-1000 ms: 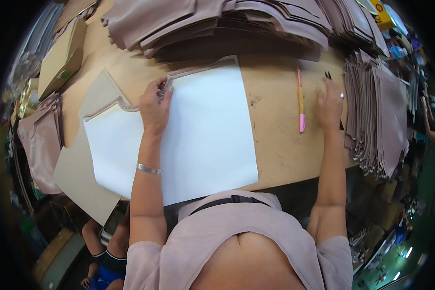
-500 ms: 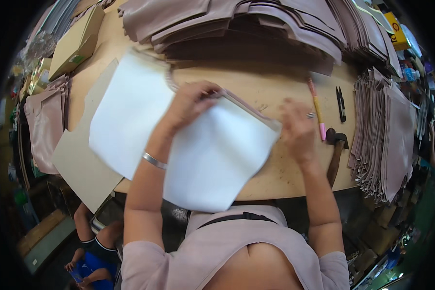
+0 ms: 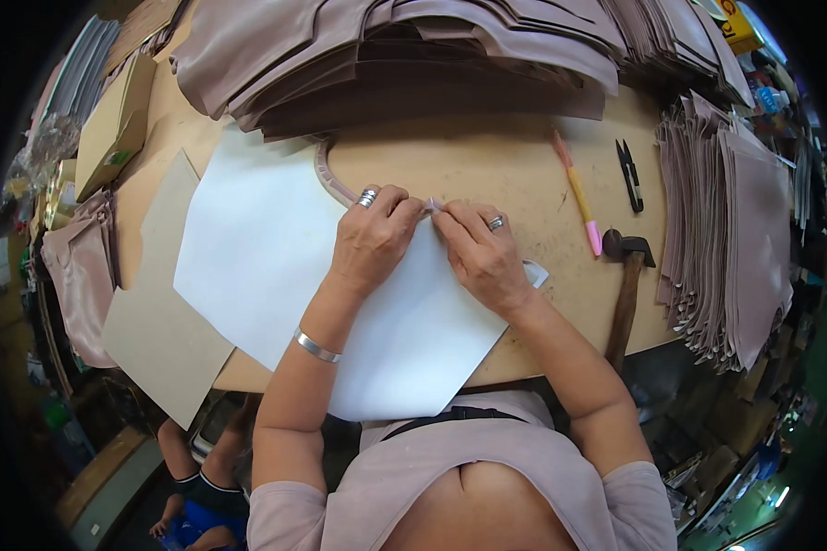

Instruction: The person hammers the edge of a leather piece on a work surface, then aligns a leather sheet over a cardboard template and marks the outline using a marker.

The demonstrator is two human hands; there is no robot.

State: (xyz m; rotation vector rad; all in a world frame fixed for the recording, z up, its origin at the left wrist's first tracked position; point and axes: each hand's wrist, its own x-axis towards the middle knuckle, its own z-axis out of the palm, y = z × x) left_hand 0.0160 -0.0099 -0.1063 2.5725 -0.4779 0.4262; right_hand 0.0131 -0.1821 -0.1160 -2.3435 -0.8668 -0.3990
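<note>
A broad white-backed panel [image 3: 257, 220] lies in front of me, its lower part reaching past the table's near edge. A narrow mauve folded strip [image 3: 326, 174] edges its curved cutout at the top. My left hand [image 3: 374, 230], with a ring and a metal bracelet, is closed with thumb and fingers pinching the panel's top edge. Right beside it, my right hand [image 3: 487, 253] pinches the same edge, fingertips nearly touching the left ones. A small pale bit of the edge shows between them. A white corner of the panel curls up past my right wrist.
Large mauve leather stacks [image 3: 432, 55] line the table's far side; another stack [image 3: 730, 239] hangs over the right edge. A hammer [image 3: 627, 294], black thread snips [image 3: 629, 174] and a yellow-pink pen [image 3: 576, 197] lie right. Left are grey board [image 3: 165, 312] and a box [image 3: 115, 124]. Another person [image 3: 202, 505] sits lower left.
My right hand has come in from the right and now pinches the panel's edge beside my left hand. My left hand has shifted slightly right and down, and its fingers stay closed on the edge.
</note>
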